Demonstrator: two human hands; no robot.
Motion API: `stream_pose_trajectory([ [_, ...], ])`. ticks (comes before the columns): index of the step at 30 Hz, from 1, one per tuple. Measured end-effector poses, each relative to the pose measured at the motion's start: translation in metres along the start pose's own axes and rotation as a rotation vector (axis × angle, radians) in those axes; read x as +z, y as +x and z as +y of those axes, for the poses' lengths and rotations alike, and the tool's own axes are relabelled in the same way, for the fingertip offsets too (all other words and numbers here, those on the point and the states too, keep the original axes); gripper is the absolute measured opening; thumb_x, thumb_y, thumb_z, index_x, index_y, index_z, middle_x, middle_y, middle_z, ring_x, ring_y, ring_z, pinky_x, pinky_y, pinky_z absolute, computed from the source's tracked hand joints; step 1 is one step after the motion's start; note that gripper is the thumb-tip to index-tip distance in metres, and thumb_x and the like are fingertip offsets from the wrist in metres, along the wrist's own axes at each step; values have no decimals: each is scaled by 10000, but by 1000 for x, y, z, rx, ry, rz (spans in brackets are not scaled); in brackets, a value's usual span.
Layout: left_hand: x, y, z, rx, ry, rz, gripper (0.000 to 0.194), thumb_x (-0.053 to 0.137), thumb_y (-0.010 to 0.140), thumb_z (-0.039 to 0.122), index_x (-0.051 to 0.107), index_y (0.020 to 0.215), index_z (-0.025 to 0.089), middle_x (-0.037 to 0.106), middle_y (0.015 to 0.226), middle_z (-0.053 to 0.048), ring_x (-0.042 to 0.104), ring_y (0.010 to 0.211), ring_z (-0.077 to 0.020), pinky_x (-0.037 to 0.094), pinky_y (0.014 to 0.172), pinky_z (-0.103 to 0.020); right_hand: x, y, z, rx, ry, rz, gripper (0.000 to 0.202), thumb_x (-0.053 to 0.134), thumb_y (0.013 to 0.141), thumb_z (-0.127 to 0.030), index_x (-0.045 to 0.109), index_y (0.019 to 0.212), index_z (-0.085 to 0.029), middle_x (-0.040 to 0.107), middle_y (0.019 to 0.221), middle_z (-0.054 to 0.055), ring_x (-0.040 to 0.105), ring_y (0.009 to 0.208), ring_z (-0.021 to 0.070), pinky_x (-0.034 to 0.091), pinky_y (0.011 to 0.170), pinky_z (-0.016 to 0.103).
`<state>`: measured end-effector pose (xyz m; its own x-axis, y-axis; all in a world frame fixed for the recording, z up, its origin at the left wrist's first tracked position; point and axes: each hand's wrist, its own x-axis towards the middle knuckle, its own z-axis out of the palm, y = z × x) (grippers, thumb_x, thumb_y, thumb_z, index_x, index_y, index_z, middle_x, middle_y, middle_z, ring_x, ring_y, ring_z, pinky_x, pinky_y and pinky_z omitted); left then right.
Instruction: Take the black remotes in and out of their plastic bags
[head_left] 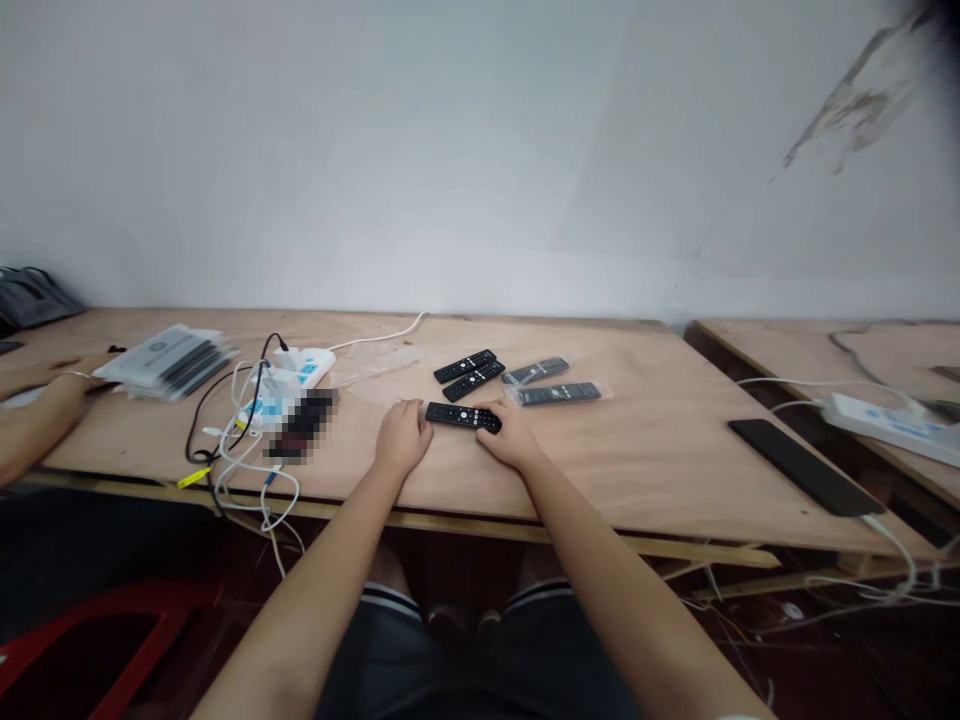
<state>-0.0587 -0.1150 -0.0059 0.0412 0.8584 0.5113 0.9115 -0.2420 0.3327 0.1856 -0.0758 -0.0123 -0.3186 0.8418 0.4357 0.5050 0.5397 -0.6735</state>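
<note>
- Remote [463,415], black and full of buttons, is held level on or just over the bench [637,440], between the two hands; its keys are turned up.
- Its right end is clamped between thumb and fingers of the right hand [512,435], reached at 3 o'clock from the remote.
- Its left end is met by the left hand [403,435] at 9 o'clock; those fingers are curled in, but whether they are pressed tight or only rested there cannot be told.
- By judgement, little weight is to be expected: a stiff plastic shell, fairly smooth, not easily broken, though it could be scuffed if dropped.
- Hold is best taken across the long side edges or at the two ends, so that no keys are pressed by chance.
- Two bare remotes [474,380] are laid side by side at 12 o'clock, just beyond.
- Two clear bags are seen at about 2 o'clock: one remote is held in the nearer bag [562,394], another in the farther bag [536,371]. Bagged ones would likely be more slippery, with loose film at the ends.
- Clear film [375,362] is spread at 10 o'clock; whether anything is wrapped in it cannot be told.
- Packets [169,360] are stacked well apart, between 9 and 10 o'clock; their contents cannot be made out.
</note>
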Motion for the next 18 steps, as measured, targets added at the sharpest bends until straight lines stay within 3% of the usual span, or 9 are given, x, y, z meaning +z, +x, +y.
stream_pose_trajectory([
  [3,-1,1,0,-31,51,-38,143,574,932,209,677,1029,189,725,1025,-123,646,1050,-296,498,1008,-439,-1,0,1,5,-10,9,443,666,746,-202,716,1185,-208,662,1066,75,657,1022,259,526,1014,461],
  [10,0,3,-2,-66,70,-7,127,558,928,206,617,816,220,660,890,-106,618,956,-283,503,883,-409,-1,-1,4,5,-10,44,430,678,731,-201,724,1158,-221,671,1078,80,656,1047,269,516,1037,484],
  [18,-5,2,0,-86,-112,16,155,499,965,228,606,853,227,684,867,-69,639,859,-235,481,795,-349,-3,-1,1,3,31,18,433,656,728,-185,731,1153,-217,685,1082,77,655,1049,266,509,1042,467],
])
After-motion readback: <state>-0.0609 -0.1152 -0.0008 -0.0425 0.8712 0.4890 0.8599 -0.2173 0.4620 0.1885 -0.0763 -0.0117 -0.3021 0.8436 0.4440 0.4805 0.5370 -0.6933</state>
